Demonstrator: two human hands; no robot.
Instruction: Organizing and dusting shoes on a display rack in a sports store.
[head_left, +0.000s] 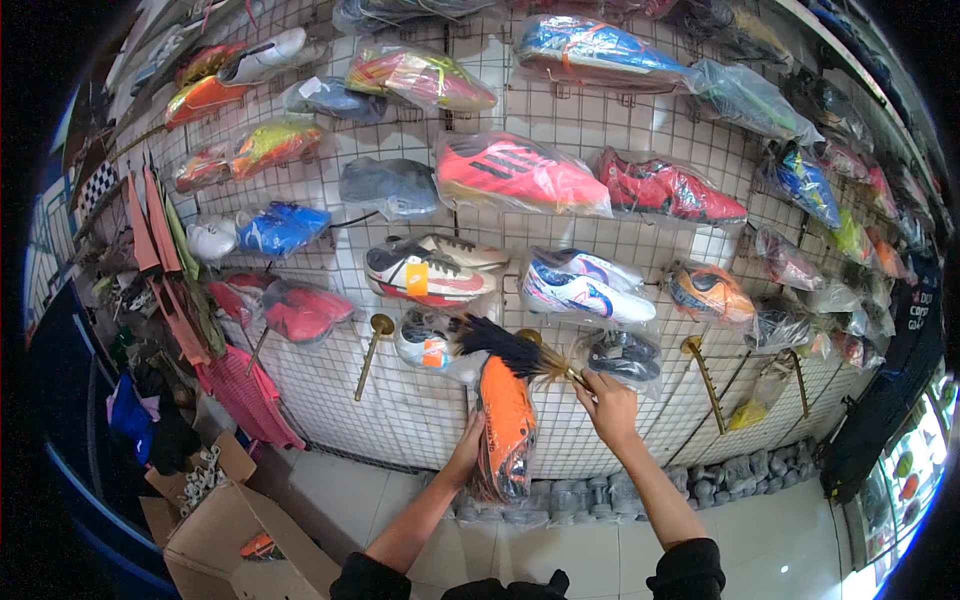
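My left hand (469, 444) grips the side of an orange and black sports shoe (507, 420) wrapped in clear plastic. The shoe is held upright in front of the wire grid wall. In my right hand (611, 409) is the handle of a feather duster (517, 351). Its dark feathers point left and lie against the upper end of the orange shoe. Just behind the duster hang a bagged white shoe with an orange tag (424, 341) and a bagged pair of black shoes (622, 354).
Bagged shoes hang in rows across the wire grid (450, 409). Brass-coloured display arms (366, 367) jut from it. Wrapped dumbbells (592, 499) line the floor at its foot. An open cardboard box (240, 540) holding an orange shoe stands at lower left, below hanging clothes (244, 397).
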